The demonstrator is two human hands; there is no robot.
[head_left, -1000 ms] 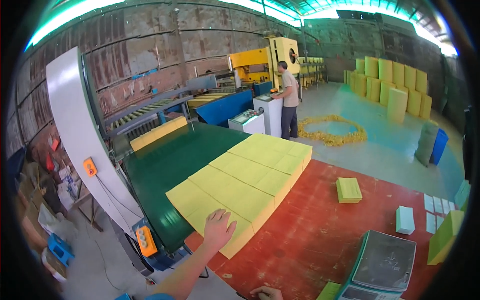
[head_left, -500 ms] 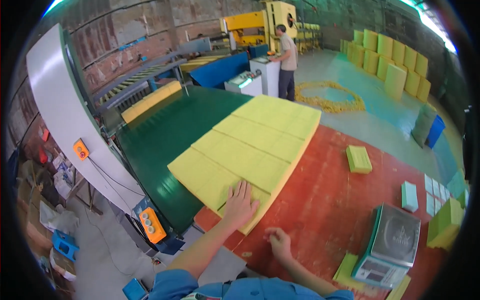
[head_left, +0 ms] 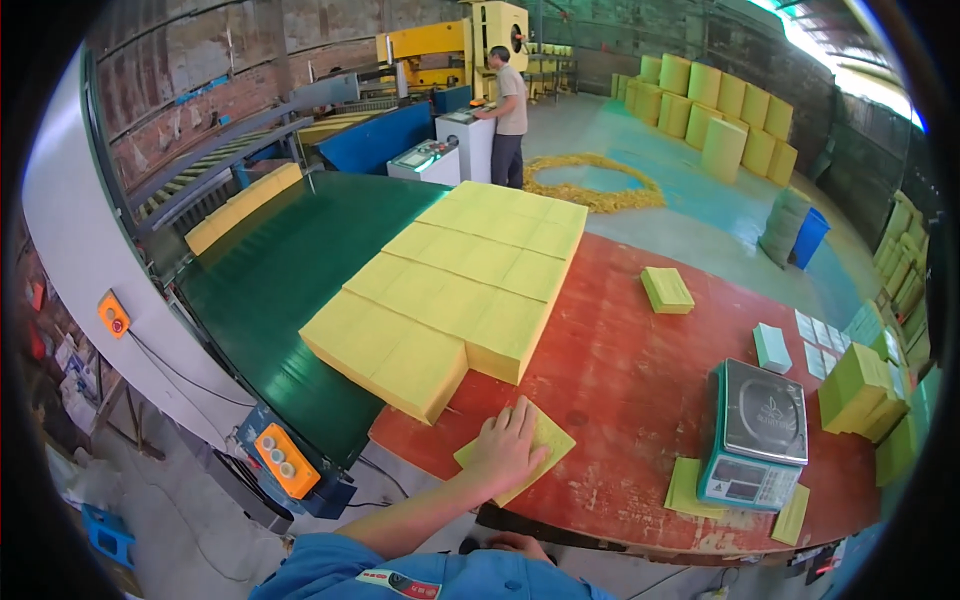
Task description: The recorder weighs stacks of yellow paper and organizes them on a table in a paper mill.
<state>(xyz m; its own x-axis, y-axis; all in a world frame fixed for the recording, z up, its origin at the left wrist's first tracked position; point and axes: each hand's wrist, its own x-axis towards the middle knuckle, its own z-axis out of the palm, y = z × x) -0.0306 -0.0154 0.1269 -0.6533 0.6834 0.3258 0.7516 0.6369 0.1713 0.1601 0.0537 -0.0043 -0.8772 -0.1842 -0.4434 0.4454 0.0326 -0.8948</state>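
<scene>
The left hand (head_left: 507, 445) lies flat, fingers spread, pressing a thin yellow foam sheet (head_left: 520, 450) near the front edge of the red table (head_left: 620, 370), just in front of the yellow foam blocks (head_left: 450, 290). The right hand (head_left: 518, 545) (mostly hidden below that edge) cannot be judged. A weighing scale (head_left: 757, 435) sits toward the table's right corner.
</scene>
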